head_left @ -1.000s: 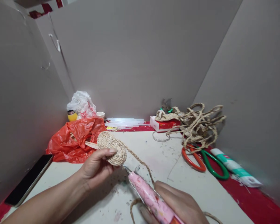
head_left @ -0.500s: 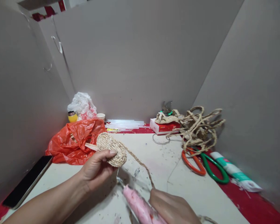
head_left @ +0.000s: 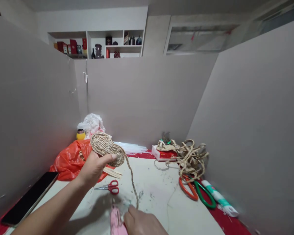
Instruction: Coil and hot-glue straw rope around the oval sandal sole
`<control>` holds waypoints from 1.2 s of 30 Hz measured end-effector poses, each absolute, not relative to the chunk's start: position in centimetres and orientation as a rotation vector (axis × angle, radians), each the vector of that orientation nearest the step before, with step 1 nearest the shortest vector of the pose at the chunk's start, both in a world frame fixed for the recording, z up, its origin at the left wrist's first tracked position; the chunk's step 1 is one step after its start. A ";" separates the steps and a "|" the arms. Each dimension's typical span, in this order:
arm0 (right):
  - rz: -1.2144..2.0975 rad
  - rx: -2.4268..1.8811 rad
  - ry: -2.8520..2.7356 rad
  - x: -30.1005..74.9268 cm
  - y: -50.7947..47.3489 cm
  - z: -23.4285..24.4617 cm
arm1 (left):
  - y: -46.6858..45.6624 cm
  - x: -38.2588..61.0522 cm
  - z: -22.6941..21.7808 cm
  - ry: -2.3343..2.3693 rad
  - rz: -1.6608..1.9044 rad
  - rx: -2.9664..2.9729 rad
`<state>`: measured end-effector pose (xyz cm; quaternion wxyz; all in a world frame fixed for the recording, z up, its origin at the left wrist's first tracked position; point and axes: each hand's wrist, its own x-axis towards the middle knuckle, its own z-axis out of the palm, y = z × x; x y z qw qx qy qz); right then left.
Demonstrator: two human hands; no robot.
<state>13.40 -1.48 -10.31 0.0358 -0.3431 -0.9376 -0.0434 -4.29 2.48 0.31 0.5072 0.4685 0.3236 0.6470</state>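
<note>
My left hand (head_left: 94,168) grips a flat coiled piece of braided straw rope (head_left: 104,145), shaped like a shoe sole, with the thumb pressed on its near end. From the coil a rope tail (head_left: 132,176) runs down to my right hand (head_left: 145,222). That hand is closed around a pink glue gun (head_left: 117,220) at the bottom edge, its nozzle pointing away from me and apart from the coil. Whether the fingers also pinch the rope is hidden. Small red-handled scissors (head_left: 113,187) lie on the white board (head_left: 147,173) beyond the nozzle.
An orange plastic bag (head_left: 66,163) and a phone (head_left: 30,197) lie at left. Clear glue sticks (head_left: 129,148) lie along the back. At right are a red-and-white box (head_left: 163,154), a rope heap (head_left: 192,160), large scissors handles (head_left: 205,195) and a green-and-white roll (head_left: 220,198). Grey partitions surround the table.
The view has tilted up, showing shelves. The glue gun has moved away from the coil, and the thin glue strand between them is gone. The small scissors have come into sight.
</note>
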 end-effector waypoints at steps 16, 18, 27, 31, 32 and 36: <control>0.289 -0.857 -1.763 13.0 -1.8 0.6 | 1.5 -7.0 2.7 0.693 1.440 1.278; 0.463 -0.818 -1.713 12.4 -1.5 1.3 | 0.8 -7.0 3.1 0.667 1.384 1.262; 0.826 -0.697 -1.624 12.3 -2.1 1.2 | -0.6 -5.5 3.1 0.602 1.201 1.213; 0.608 -0.622 -1.688 13.4 -1.8 0.4 | -0.6 -4.7 2.7 0.613 1.185 1.160; 0.519 -0.600 -1.713 13.6 -1.6 0.0 | -0.7 -4.6 2.7 0.620 1.183 1.141; 0.152 -0.481 -1.807 14.1 -0.9 -1.3 | -0.7 -4.0 2.4 0.646 1.191 1.094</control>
